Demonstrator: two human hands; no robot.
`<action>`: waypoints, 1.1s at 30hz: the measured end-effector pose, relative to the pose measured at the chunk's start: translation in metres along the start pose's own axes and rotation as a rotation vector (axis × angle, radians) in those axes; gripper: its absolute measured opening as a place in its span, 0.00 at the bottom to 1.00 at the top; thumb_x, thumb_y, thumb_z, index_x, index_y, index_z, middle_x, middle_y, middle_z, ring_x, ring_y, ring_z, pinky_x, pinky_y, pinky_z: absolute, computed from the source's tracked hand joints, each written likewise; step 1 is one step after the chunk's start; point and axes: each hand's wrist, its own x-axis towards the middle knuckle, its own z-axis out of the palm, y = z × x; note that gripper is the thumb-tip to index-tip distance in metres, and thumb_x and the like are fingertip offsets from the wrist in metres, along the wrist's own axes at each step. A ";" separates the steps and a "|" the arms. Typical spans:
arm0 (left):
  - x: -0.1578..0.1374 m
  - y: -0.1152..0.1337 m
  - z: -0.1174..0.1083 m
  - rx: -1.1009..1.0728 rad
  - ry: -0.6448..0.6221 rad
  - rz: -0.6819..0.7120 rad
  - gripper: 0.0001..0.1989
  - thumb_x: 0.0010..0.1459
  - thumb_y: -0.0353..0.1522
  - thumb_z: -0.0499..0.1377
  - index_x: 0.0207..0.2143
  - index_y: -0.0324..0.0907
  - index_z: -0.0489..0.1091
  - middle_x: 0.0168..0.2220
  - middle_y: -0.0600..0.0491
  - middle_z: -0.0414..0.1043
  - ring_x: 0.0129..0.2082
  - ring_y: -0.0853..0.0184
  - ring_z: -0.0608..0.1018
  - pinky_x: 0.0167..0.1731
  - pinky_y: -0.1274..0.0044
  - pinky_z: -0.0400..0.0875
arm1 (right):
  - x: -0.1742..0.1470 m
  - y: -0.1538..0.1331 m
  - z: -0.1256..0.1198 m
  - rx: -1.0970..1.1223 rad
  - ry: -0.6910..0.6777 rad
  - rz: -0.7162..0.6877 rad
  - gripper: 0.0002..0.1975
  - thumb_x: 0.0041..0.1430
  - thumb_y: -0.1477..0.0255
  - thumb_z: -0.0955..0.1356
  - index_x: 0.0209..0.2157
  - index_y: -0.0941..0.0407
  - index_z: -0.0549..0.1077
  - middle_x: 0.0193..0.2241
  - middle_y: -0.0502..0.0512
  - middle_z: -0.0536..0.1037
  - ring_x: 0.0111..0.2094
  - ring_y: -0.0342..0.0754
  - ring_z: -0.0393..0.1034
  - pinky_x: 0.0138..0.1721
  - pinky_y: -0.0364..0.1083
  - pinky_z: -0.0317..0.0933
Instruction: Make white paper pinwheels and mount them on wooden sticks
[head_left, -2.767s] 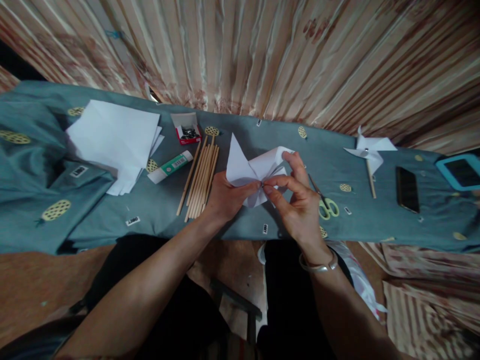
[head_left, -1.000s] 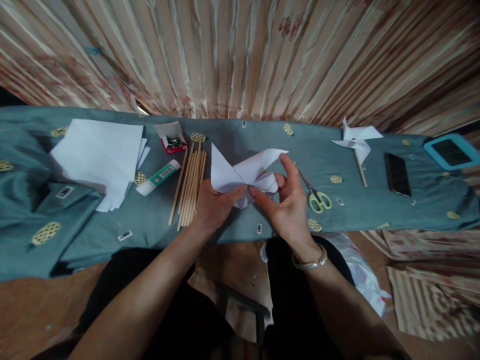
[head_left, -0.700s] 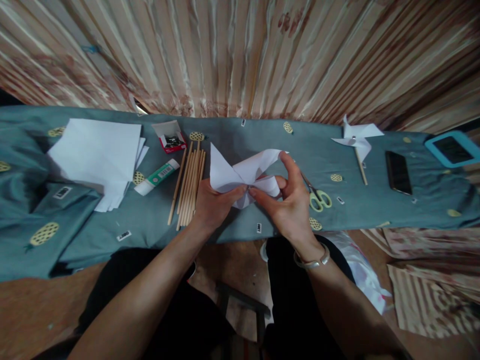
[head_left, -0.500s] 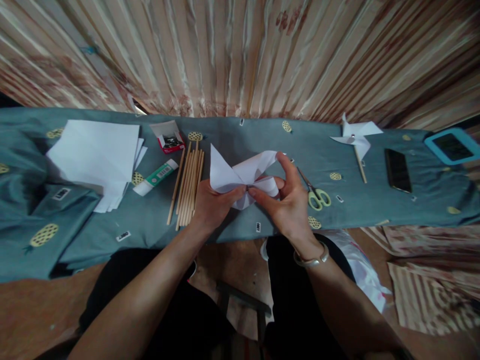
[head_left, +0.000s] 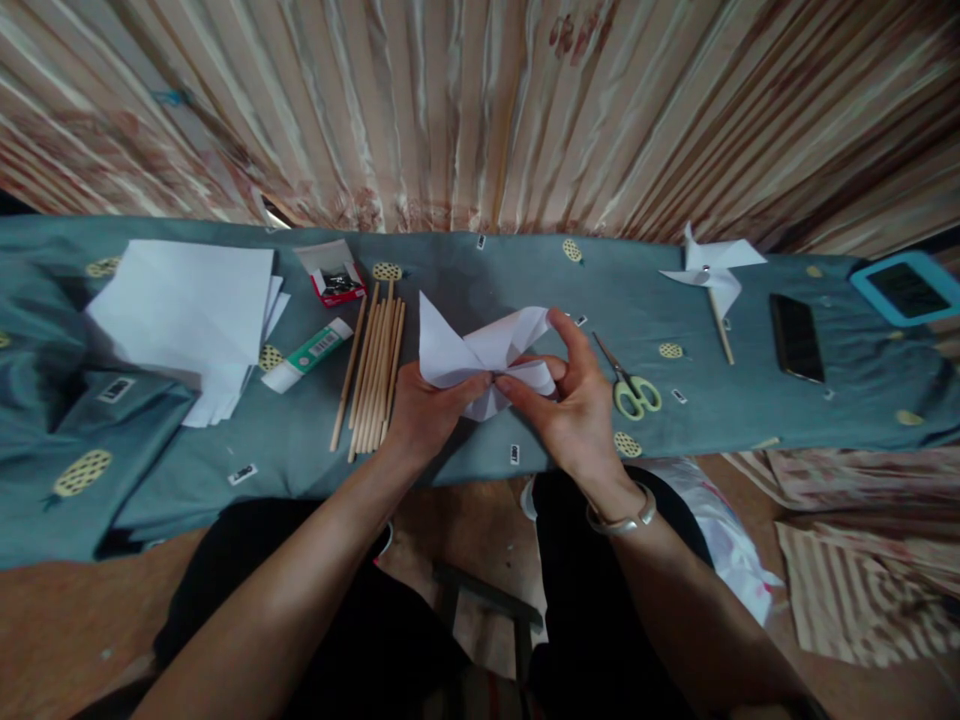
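Note:
Between my two hands is a white paper pinwheel [head_left: 450, 350], its blades curled in toward the middle. My left hand [head_left: 431, 410] is closed on its left side, the thumb pressed at the centre. My right hand [head_left: 574, 400] grips the right side, its thumb meeting the other at the centre while the index finger touches the tip of a blade. The fingers beneath the paper are partly hidden. Left of my left hand lies a bundle of wooden sticks [head_left: 377, 370]. Scissors [head_left: 636, 395] with light green handles rest just right of my right hand.
On the cloth-covered table [head_left: 465, 455] lie a stack of white paper [head_left: 195, 300], a glue stick [head_left: 307, 355] and a red box [head_left: 334, 280] of small dark pieces. Farther right are a finished pinwheel [head_left: 712, 270] on a stick, a phone [head_left: 796, 338] and a blue-framed device [head_left: 904, 290].
Both hands keep nearly the same hold on the paper pinwheel. My right index finger and the blade tip under it have shifted slightly left and down.

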 end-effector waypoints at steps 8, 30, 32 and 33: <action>0.000 0.006 0.002 -0.001 0.021 -0.044 0.11 0.36 0.29 0.74 0.26 0.41 0.80 0.28 0.54 0.82 0.27 0.67 0.80 0.30 0.75 0.77 | -0.001 -0.001 0.000 0.000 0.004 -0.005 0.43 0.50 0.66 0.77 0.64 0.47 0.58 0.31 0.45 0.81 0.29 0.47 0.75 0.33 0.48 0.72; -0.003 0.007 -0.003 0.092 -0.050 0.006 0.10 0.40 0.32 0.74 0.28 0.43 0.81 0.29 0.53 0.82 0.27 0.64 0.80 0.29 0.74 0.76 | 0.000 -0.002 -0.002 -0.024 0.024 -0.004 0.40 0.48 0.67 0.77 0.62 0.48 0.62 0.34 0.47 0.83 0.35 0.49 0.78 0.38 0.51 0.74; -0.003 0.006 -0.004 0.102 -0.042 0.014 0.09 0.41 0.32 0.74 0.28 0.44 0.81 0.29 0.53 0.82 0.27 0.64 0.80 0.29 0.74 0.76 | 0.000 -0.002 -0.001 -0.024 0.020 -0.009 0.40 0.49 0.66 0.77 0.62 0.48 0.62 0.34 0.47 0.83 0.35 0.49 0.78 0.38 0.51 0.74; -0.003 0.006 -0.004 0.099 -0.043 0.015 0.09 0.41 0.32 0.74 0.28 0.44 0.81 0.28 0.53 0.82 0.27 0.64 0.80 0.28 0.74 0.76 | 0.000 -0.002 -0.001 -0.026 0.019 -0.012 0.40 0.49 0.66 0.77 0.62 0.48 0.62 0.34 0.47 0.83 0.35 0.49 0.78 0.38 0.51 0.74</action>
